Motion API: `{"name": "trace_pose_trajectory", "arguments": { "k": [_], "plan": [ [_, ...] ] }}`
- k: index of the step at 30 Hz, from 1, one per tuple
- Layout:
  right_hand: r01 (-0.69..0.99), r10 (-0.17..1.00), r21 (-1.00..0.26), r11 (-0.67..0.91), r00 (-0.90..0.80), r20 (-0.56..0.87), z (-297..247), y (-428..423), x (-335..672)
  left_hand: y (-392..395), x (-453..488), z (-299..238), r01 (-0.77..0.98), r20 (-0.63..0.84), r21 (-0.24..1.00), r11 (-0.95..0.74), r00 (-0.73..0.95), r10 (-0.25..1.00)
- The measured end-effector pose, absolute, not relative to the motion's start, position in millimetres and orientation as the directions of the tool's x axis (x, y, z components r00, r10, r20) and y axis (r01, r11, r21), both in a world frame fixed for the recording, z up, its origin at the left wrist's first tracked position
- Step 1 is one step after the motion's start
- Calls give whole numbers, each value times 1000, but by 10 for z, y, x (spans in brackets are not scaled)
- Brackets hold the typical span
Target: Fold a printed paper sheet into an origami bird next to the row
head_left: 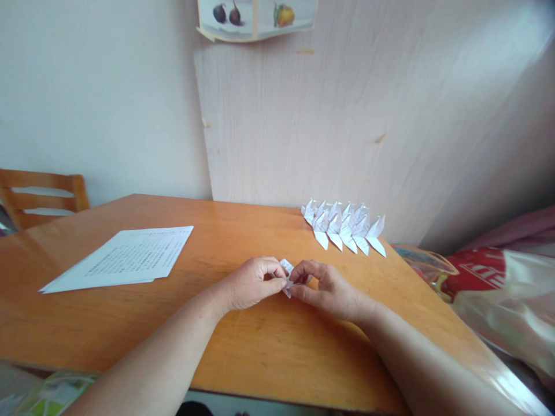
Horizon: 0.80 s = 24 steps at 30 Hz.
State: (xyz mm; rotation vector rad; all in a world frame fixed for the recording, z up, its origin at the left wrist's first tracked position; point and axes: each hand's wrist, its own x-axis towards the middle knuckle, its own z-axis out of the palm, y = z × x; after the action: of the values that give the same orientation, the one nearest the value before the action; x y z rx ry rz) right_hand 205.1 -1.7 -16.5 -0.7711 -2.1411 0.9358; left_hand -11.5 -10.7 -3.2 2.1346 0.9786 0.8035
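Note:
A small folded piece of printed white paper (287,266) is pinched between my two hands, just above the middle of the wooden table. My left hand (255,283) grips its left side with thumb and index finger. From the other side, my right hand (325,289) pinches it the same way. Fingers cover much of the paper, so its exact folded shape cannot be made out. Beyond my right hand, several folded paper cranes (347,228) stand in rows near the table's back right.
A stack of printed sheets (134,254) lies on the table (243,231) at the left. A wooden chair (43,193) stands past the far left corner. Red and white bags (489,283) sit beside the right edge. Behind the table rises a wall with fruit pictures (258,17).

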Motion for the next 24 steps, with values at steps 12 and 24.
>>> {"name": "trace_pose_trajectory", "arguments": {
  "k": [12,24],
  "plan": [
    [336,724,-694,637,-571,387,-152,-27,2058,-132,-136,-72,315,148,892,-324,474,868],
    [357,749,-677,643,-477,460,-206,-1,2057,-95,-151,-146,494,168,785,-373,411,896]
  ]
}}
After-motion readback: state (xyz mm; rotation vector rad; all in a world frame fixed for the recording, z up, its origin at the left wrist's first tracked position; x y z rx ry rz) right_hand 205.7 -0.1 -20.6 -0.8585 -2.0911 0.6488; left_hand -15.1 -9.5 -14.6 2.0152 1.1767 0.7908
